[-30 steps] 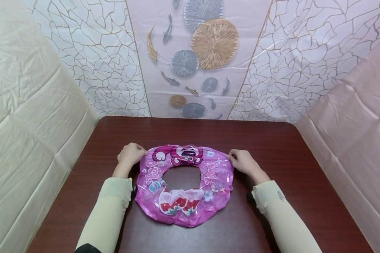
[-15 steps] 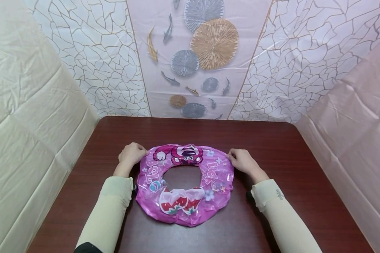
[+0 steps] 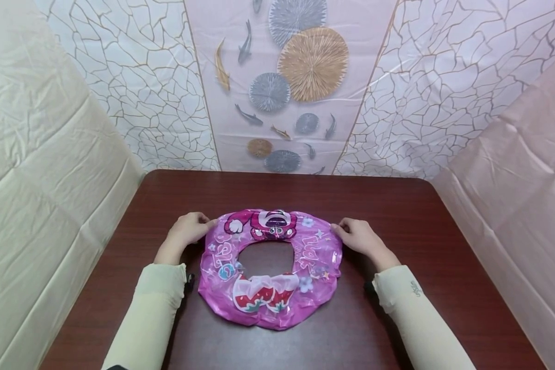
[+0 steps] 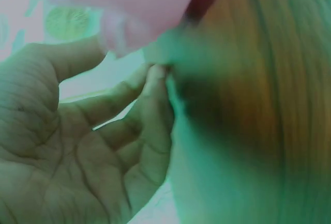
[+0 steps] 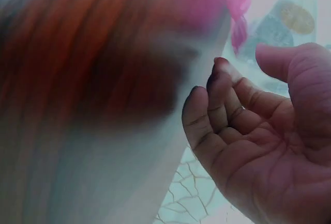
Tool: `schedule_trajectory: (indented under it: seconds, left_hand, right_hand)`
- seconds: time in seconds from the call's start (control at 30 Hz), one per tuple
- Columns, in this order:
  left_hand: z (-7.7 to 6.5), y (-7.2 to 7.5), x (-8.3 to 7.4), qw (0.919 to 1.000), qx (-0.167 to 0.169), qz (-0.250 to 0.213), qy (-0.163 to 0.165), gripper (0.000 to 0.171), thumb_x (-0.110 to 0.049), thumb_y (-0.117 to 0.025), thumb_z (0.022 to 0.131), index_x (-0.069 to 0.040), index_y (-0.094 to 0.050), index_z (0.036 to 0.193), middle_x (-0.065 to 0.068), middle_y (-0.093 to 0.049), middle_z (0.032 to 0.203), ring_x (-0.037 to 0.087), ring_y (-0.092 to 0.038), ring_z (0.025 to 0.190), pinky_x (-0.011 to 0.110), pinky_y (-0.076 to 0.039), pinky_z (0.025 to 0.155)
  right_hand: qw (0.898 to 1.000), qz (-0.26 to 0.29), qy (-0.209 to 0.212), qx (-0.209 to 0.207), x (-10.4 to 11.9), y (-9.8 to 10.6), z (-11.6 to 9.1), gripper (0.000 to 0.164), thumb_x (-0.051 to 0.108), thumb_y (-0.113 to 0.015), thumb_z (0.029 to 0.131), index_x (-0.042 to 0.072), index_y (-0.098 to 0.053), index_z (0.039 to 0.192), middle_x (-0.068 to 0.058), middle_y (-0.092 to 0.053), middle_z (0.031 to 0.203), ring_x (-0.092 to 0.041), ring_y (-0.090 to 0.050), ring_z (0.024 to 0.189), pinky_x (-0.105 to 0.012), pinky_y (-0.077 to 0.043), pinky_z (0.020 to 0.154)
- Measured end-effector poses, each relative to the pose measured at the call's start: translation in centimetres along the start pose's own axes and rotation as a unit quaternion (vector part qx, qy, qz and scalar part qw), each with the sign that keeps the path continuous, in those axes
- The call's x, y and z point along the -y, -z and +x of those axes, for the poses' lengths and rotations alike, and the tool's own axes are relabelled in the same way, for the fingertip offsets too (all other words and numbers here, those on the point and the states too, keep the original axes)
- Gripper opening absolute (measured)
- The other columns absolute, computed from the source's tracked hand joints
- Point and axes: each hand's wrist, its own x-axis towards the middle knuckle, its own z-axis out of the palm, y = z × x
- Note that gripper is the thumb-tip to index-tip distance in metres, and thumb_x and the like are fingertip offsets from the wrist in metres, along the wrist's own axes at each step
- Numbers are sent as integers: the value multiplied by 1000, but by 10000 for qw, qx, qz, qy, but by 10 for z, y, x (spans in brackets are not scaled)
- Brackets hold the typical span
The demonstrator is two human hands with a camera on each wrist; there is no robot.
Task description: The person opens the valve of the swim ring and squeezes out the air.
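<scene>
A pink swim ring, wrinkled and slack, lies flat on the table with a bear print at its far side and strawberries at its near side. At its far left edge is my left hand, thumb tip right at the plastic. In the left wrist view the left hand has its thumb apart from the loosely bent fingers. My right hand is at the far right edge, thumb tip close to the ring. The right wrist view shows the right hand with relaxed fingers and a gap below the pink plastic.
The dark brown table has rounded far corners. A patterned cloth hangs behind it, and pale quilted cloth walls flank both sides.
Both hands have loosened at the ring's edges, with thumbs and fingers spread further apart. The left forearm has shifted slightly left, the right slightly right. The ring stays nearly in place.
</scene>
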Motion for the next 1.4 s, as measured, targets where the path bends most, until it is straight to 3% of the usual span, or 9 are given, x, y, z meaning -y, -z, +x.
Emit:
schedule_trajectory:
  seconds: [0.23,0.47,0.63,0.83,1.07,1.4]
  left_hand:
    - [-37,11,4,9963,736,-427,109,50,-52,-65,94,-2,-70,100,9,-64,81,23,-64,68,33,-56,61]
    - [-83,4,4,9945,711,-664,396,52,-54,-72,88,-4,-71,98,8,-64,77,20,-62,64,32,-56,59]
    - [-102,-5,-2,9941,649,-795,363,41,-42,-75,89,-2,-72,96,7,-65,74,19,-62,62,32,-58,58]
    - [-103,-12,-6,9966,298,-705,300,23,-25,-72,93,-5,-71,83,5,-63,66,17,-61,55,31,-56,53]
    - [-93,-15,3,9966,-1,-736,370,28,-25,-65,97,-7,-68,76,3,-60,62,16,-58,51,31,-52,50]
    - [-86,-11,13,9942,23,-883,618,33,-24,-62,96,-4,-69,71,3,-62,60,15,-59,53,30,-53,50]
  right_hand:
    - [9987,29,-255,433,2,13,-25,35,39,-62,99,9,-69,84,1,-58,66,-15,-52,64,-32,-45,62]
    - [9949,355,-328,880,12,13,-49,37,40,-63,99,9,-70,79,4,-58,64,-12,-51,61,-30,-44,59]
    - [9935,671,-237,893,14,8,-58,31,32,-65,98,9,-68,77,4,-57,65,-11,-50,62,-28,-42,59]
    - [9916,1037,-407,656,14,-1,-59,32,28,-66,98,8,-65,74,-1,-59,64,-13,-50,60,-27,-41,57]
    - [9874,1346,-597,577,10,-2,-55,29,20,-63,100,3,-66,77,-3,-56,63,-15,-49,55,-27,-42,50]
    - [9904,1150,-679,367,0,0,-49,21,18,-64,98,5,-69,82,3,-50,63,-15,-48,60,-28,-41,54]
